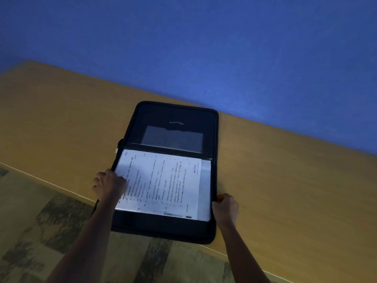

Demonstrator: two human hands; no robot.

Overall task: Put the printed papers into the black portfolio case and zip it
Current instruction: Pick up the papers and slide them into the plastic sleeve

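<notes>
The black portfolio case (175, 119) lies open on a wooden table, its far half flat with a clear pocket, its near half hanging slightly over the table's front edge. The printed papers (163, 184) lie inside the near half in a clear sleeve. My left hand (109, 185) rests on the papers' left edge, fingers curled over it. My right hand (225, 206) grips the case's right rim near the front corner, something small and orange showing at the fingers.
The wooden table (285, 180) runs diagonally against a blue wall (204, 48). A patterned floor (51, 231) lies below the table's front edge at the lower left. A zipper pull (116, 150) sits at the case's left hinge.
</notes>
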